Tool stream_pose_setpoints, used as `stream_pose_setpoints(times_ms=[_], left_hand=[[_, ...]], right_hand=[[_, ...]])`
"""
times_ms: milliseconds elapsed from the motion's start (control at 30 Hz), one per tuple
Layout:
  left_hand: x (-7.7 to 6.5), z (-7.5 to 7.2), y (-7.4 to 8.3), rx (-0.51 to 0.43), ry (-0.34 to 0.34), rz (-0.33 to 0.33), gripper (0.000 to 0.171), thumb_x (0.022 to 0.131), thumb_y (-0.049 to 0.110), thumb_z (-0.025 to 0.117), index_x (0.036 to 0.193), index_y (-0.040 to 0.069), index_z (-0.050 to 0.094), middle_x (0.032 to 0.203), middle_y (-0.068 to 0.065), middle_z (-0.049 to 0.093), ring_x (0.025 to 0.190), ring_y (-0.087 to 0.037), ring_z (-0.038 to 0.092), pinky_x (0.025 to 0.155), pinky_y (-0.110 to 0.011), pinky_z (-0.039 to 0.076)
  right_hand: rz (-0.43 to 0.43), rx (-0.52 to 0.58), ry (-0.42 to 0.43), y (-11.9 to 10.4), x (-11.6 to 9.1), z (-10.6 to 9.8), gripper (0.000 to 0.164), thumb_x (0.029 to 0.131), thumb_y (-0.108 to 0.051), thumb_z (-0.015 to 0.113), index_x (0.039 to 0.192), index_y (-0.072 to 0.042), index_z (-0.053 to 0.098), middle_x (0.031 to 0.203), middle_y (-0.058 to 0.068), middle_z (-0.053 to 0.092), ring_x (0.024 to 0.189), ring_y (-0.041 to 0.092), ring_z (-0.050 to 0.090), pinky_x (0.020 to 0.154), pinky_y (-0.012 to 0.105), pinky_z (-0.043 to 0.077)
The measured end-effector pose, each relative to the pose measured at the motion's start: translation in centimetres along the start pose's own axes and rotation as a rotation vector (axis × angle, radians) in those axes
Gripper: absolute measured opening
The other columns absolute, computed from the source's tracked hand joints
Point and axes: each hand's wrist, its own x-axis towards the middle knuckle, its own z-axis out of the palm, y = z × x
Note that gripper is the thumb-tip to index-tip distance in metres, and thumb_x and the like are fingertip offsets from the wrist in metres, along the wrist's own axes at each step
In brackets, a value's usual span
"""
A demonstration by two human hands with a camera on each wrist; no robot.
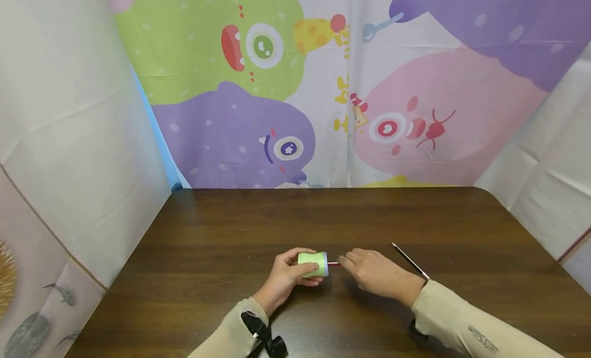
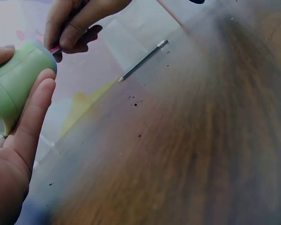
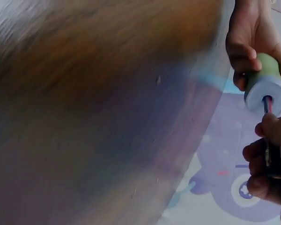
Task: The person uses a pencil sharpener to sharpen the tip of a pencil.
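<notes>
A green pencil sharpener (image 1: pixel 310 264) with a pale blue-grey end face is gripped by my left hand (image 1: pixel 287 277), thumb on the near side and fingers around it. In the right wrist view a red and dark pencil (image 3: pixel 269 104) enters the hole in that face (image 3: pixel 254 96). My right hand (image 1: pixel 376 272) pinches this pencil close to the sharpener, its fingers curled over most of the shaft. A second, dark pencil (image 1: pixel 408 259) lies on the table beyond my right wrist; the left wrist view shows its pointed tip and pale end.
The brown wooden table (image 1: pixel 258 219) spreads out under both hands. A cartoon-print curtain (image 1: pixel 332 142) hangs along its back edge, with pale cloth (image 1: pixel 83 106) at the left side. Small dark specks (image 2: pixel 136 104) show in the left wrist view.
</notes>
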Motion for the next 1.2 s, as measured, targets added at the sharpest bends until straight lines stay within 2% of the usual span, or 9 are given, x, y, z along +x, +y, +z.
stream_pose_setpoints(times_ms=[133, 233, 467, 567, 667, 767, 900, 1100, 1200], left_hand=[[0.0, -0.1, -0.1, 0.014, -0.009, -0.009, 0.038, 0.084, -0.009, 0.068, 0.117, -0.02, 0.053, 0.086, -0.014, 0.066, 0.062, -0.024, 0.071, 0.057, -0.032, 0.062], [0.0, -0.2, -0.1, 0.024, -0.035, -0.01, 0.046, 0.083, -0.007, 0.071, 0.12, -0.023, 0.048, 0.084, -0.014, 0.066, 0.061, -0.024, 0.071, 0.056, -0.033, 0.062], [-0.1, -0.2, 0.2, 0.024, -0.091, 0.015, 0.052, 0.081, -0.005, 0.075, 0.118, -0.026, 0.046, 0.083, -0.016, 0.065, 0.059, -0.024, 0.07, 0.053, -0.033, 0.062], [-0.1, -0.2, 0.2, 0.031, -0.11, 0.014, 0.052, 0.08, -0.006, 0.074, 0.118, -0.027, 0.045, 0.081, -0.015, 0.065, 0.059, -0.023, 0.07, 0.053, -0.034, 0.062], [-0.1, -0.2, 0.2, 0.05, -0.114, 0.011, 0.05, 0.08, -0.008, 0.072, 0.118, -0.027, 0.045, 0.081, -0.014, 0.066, 0.059, -0.023, 0.07, 0.053, -0.034, 0.062], [0.0, -0.2, 0.2, 0.057, -0.084, 0.002, 0.046, 0.081, -0.009, 0.07, 0.119, -0.025, 0.048, 0.083, -0.014, 0.066, 0.06, -0.024, 0.07, 0.055, -0.035, 0.062], [0.1, -0.1, 0.3, 0.029, -0.022, -0.015, 0.038, 0.084, -0.01, 0.066, 0.118, -0.02, 0.053, 0.088, -0.013, 0.064, 0.062, -0.024, 0.071, 0.058, -0.034, 0.063], [-0.1, -0.1, 0.4, -0.055, 0.01, -0.014, 0.025, 0.086, -0.008, 0.062, 0.105, 0.007, 0.068, 0.09, -0.012, 0.064, 0.063, -0.024, 0.071, 0.058, -0.032, 0.062], [-0.1, -0.1, 0.3, -0.068, 0.003, -0.013, 0.026, 0.086, -0.006, 0.062, 0.102, 0.013, 0.068, 0.09, -0.012, 0.064, 0.062, -0.023, 0.071, 0.057, -0.031, 0.062]], right_hand=[[0.164, 0.304, -0.054, -0.2, 0.5, -0.1, 0.019, 0.075, 0.008, 0.073, 0.092, 0.003, 0.069, 0.077, 0.004, 0.067, 0.066, 0.008, 0.061, 0.057, 0.024, 0.055], [0.373, 0.687, -0.125, 0.1, 0.8, -0.2, 0.006, 0.086, 0.005, 0.068, 0.087, 0.004, 0.073, 0.066, 0.0, 0.067, 0.055, 0.002, 0.056, 0.048, 0.019, 0.05], [0.845, 1.664, -0.417, 1.8, 0.8, 0.6, 0.019, 0.087, -0.001, 0.055, 0.083, 0.017, 0.059, 0.053, -0.002, 0.048, 0.042, 0.004, 0.033, 0.035, 0.015, 0.024], [0.889, 1.888, -0.546, 2.3, 0.5, 1.2, 0.015, 0.09, -0.001, 0.047, 0.082, 0.006, 0.057, 0.054, -0.004, 0.045, 0.044, 0.001, 0.031, 0.036, 0.012, 0.02], [0.887, 1.949, -0.584, 2.4, 0.1, 1.5, 0.018, 0.093, -0.002, 0.042, 0.085, 0.0, 0.058, 0.056, -0.005, 0.045, 0.045, 0.0, 0.031, 0.038, 0.011, 0.02], [0.891, 1.826, -0.431, 2.1, 0.0, 1.1, 0.019, 0.095, -0.004, 0.049, 0.092, 0.012, 0.061, 0.058, -0.002, 0.051, 0.044, 0.003, 0.036, 0.039, 0.013, 0.027], [0.78, 1.35, -0.198, 1.3, 0.0, 0.0, 0.026, 0.098, -0.013, 0.058, 0.107, 0.01, 0.066, 0.061, 0.003, 0.058, 0.045, 0.008, 0.044, 0.038, 0.019, 0.036], [0.227, 0.314, 0.009, 0.6, -0.3, 0.0, 0.013, 0.102, -0.021, 0.058, 0.103, -0.009, 0.062, 0.071, -0.007, 0.063, 0.055, 0.002, 0.055, 0.045, 0.02, 0.046], [0.013, 0.011, 0.149, 1.0, -0.4, 0.6, 0.022, 0.107, -0.024, 0.045, 0.098, -0.01, 0.059, 0.065, -0.007, 0.056, 0.049, 0.006, 0.051, 0.038, 0.019, 0.039]])
